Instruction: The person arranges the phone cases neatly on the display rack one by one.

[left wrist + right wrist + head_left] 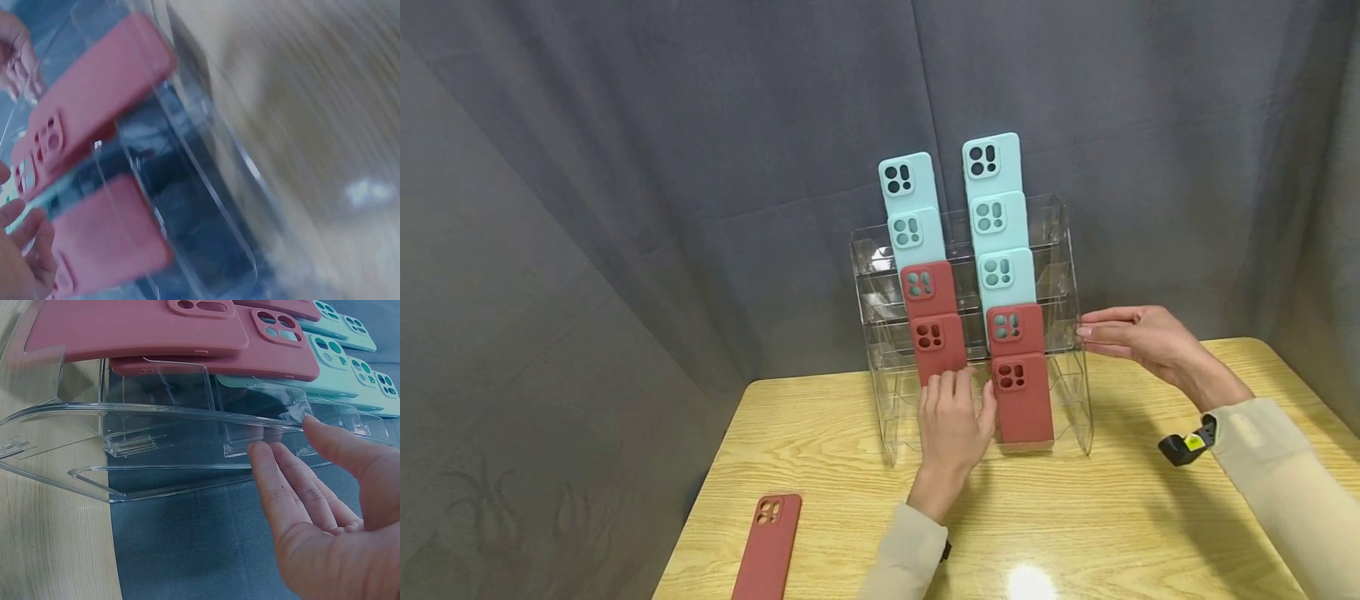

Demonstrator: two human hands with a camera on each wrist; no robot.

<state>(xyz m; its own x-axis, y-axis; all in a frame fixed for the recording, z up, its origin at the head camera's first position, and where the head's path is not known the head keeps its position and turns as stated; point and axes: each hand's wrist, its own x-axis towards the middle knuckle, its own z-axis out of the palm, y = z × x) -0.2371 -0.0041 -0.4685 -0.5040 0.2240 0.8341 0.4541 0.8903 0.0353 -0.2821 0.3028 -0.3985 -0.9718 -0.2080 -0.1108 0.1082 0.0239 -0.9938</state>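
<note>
A clear acrylic tiered stand (887,392) holds two columns of phone cases. My left hand (951,421) is in front of the left column, its fingers loosely bent at the bottom of the lower red phone case (938,337); whether they touch it cannot be told. Beside it, in the right column, the lowest red phone case (1026,408) rests in the bottom tier. My right hand (1142,337) is at the stand's right side. In the right wrist view, its thumb and nearly straight fingers (275,494) meet the edge of the clear side panel (187,412).
Light blue phone cases (992,167) fill the upper tiers, with red ones below. Another red phone case (771,546) lies flat on the wooden table (827,467) at the front left. A grey curtain (737,208) hangs behind the stand.
</note>
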